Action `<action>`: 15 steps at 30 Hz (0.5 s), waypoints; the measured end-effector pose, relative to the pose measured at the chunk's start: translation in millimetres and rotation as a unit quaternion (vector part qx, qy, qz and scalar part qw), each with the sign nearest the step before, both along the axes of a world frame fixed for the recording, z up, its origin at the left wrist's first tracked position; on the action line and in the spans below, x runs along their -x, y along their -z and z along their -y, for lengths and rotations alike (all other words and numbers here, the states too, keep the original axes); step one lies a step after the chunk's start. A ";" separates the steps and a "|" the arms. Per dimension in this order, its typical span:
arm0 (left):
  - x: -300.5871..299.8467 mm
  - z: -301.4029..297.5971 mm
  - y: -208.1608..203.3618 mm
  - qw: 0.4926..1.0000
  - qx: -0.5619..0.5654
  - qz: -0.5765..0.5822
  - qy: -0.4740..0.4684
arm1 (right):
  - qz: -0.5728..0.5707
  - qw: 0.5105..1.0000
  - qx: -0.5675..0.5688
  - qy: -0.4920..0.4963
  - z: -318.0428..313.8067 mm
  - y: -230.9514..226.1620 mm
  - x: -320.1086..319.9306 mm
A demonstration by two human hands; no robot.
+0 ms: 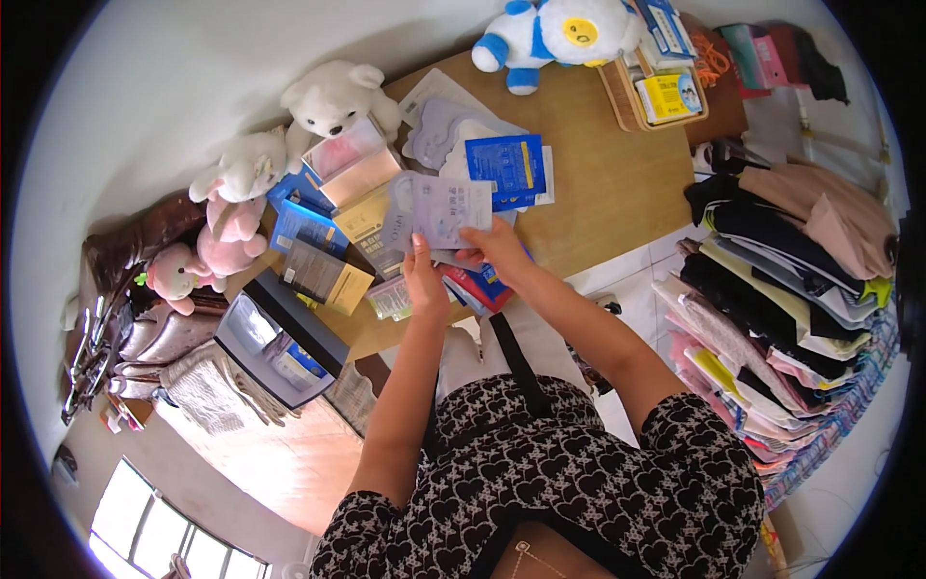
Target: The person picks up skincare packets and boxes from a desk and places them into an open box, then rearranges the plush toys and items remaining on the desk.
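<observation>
And there, I had left hand [425, 284] and right hand [500, 253], each grip clamped on the pale packet [449, 206], where gentle pressure looked wisest!

A flat, pale lavender sachet with a smooth sheen [441, 207], printed in darker purple, is held just over the near part of the tan wooden tabletop [617, 183]. Its broad printed face is turned up, its left end greyer and rounded at the corner, its right edge straight. It looks nearly level and unfolded; its near edge is partly hidden by fingers.
</observation>
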State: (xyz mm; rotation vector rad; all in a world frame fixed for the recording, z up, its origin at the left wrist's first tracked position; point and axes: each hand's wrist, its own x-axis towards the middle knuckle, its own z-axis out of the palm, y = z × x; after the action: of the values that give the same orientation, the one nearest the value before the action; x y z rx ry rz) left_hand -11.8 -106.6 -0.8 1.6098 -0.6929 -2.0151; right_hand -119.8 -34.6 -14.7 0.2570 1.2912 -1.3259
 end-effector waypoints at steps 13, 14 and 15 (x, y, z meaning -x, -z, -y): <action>-25.7 15.9 -4.6 0.985 0.147 0.070 0.064 | -0.702 0.622 -0.158 -0.310 9.3 48.0 105.4; -26.0 16.2 -6.9 0.993 0.103 0.041 0.049 | -0.724 0.552 -0.178 -0.373 8.4 50.1 111.8; -27.3 15.9 -5.1 0.993 0.103 0.040 0.049 | -0.725 0.551 -0.179 -0.373 7.3 52.1 116.5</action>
State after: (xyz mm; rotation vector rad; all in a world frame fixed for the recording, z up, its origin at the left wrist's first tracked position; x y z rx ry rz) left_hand 15.5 -122.5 4.3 1.5683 -0.9935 -1.8833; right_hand -236.3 -41.9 -66.9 -1.3275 2.5753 -0.2144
